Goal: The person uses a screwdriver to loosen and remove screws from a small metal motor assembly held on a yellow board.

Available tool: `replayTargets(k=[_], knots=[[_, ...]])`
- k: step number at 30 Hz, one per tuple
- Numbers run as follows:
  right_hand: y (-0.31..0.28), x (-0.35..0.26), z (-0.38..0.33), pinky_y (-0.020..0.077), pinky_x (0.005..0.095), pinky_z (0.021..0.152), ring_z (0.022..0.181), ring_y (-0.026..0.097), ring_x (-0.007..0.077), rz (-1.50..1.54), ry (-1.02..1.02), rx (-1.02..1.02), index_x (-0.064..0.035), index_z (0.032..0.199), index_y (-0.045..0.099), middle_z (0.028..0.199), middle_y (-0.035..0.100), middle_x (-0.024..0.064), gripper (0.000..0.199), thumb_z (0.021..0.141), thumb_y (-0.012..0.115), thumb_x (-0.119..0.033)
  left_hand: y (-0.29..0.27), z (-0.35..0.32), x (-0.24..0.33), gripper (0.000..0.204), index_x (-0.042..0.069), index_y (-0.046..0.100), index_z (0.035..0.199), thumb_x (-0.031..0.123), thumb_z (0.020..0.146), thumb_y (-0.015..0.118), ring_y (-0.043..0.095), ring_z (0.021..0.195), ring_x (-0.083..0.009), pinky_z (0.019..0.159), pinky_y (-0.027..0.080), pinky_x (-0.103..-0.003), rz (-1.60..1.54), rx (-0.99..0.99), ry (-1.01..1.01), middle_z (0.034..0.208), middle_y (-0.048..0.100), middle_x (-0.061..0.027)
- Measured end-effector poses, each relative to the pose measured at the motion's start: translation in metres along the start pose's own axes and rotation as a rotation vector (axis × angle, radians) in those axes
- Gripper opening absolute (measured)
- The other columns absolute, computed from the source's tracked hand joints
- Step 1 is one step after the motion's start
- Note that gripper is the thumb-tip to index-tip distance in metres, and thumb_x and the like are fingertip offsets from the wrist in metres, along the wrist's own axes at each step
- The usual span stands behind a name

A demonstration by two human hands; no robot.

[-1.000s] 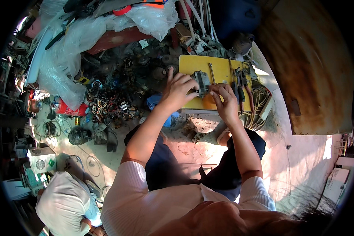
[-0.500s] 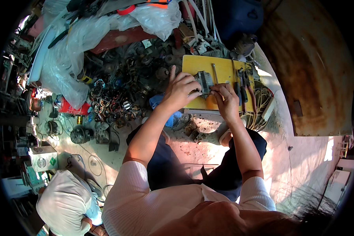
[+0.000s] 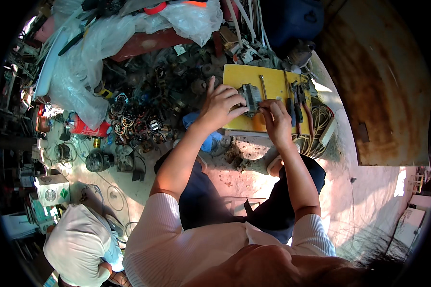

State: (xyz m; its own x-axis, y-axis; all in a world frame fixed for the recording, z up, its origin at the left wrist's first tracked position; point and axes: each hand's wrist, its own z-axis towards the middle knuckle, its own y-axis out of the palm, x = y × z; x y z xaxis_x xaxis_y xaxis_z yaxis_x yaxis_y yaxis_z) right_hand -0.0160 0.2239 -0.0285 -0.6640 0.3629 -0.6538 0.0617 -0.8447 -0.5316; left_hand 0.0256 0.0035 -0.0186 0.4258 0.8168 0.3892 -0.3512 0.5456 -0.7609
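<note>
A grey, ribbed metal part (image 3: pixel 250 99), blocky in shape, is over a yellow board (image 3: pixel 239 74). My left hand (image 3: pixel 221 106) grips its left side, thumb at the lower corner and fingers along the edge. At the part's lower right, my right hand (image 3: pixel 277 119) has thumb and index finger pinched together. Whatever lies in that pinch is too small to make out. A thin metal rod-like tool (image 3: pixel 263 86) lies on the board just beyond the right fingers. Pliers (image 3: pixel 299 101) and other long-handled tools lie at the board's right side.
A large heap of coils and motor parts (image 3: pixel 143 115) spreads left of the board. Coiled cable (image 3: pixel 318 138) lies at its right, near a rusty metal sheet (image 3: pixel 378 86). A blue barrel (image 3: pixel 292 21) stands behind. Another person (image 3: pixel 79 244) crouches at lower left.
Both hands stay at the metal part with only slight shifts of the fingers. The person at lower left has moved a little.
</note>
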Motion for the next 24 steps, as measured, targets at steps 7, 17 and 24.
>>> replayTargets(k=[7, 17, 24], knots=[[0.0026, 0.001, -0.0007, 0.0537, 0.0363, 0.073, 0.085, 0.067, 0.0317, 0.011, 0.021, -0.008, -0.0026, 0.101, 0.068, 0.098, 0.066, 0.0132, 0.013, 0.088, 0.069, 0.0, 0.0039, -0.0029, -0.004, 0.026, 0.021, 0.068, 0.091, 0.021, 0.07, 0.085, 0.058, 0.11, -0.021, 0.116, 0.018, -0.069, 0.026, -0.028, -0.009, 0.096, 0.064, 0.002], [-0.0013, -0.0008, 0.0003, 0.0536, 0.038, 0.071, 0.084, 0.067, 0.0315, 0.003, 0.002, 0.014, -0.0041, 0.098, 0.069, 0.094, 0.066, 0.0118, 0.013, 0.086, 0.07, 0.0, 0.002, -0.0008, 0.0009, 0.02, 0.02, 0.069, 0.086, 0.018, 0.072, 0.083, 0.058, 0.11, -0.0198, 0.116, 0.018, -0.069, 0.034, -0.013, 0.022, 0.094, 0.064, 0.0021], [-0.0016, -0.0018, 0.001, 0.0537, 0.0373, 0.071, 0.084, 0.068, 0.0308, 0.007, 0.002, 0.002, -0.0037, 0.098, 0.069, 0.095, 0.066, 0.0123, 0.013, 0.086, 0.069, 0.001, 0.0011, -0.0012, 0.0017, 0.019, 0.019, 0.069, 0.085, 0.018, 0.073, 0.083, 0.059, 0.109, -0.0202, 0.117, 0.018, -0.068, 0.031, -0.005, 0.011, 0.093, 0.065, 0.0017]])
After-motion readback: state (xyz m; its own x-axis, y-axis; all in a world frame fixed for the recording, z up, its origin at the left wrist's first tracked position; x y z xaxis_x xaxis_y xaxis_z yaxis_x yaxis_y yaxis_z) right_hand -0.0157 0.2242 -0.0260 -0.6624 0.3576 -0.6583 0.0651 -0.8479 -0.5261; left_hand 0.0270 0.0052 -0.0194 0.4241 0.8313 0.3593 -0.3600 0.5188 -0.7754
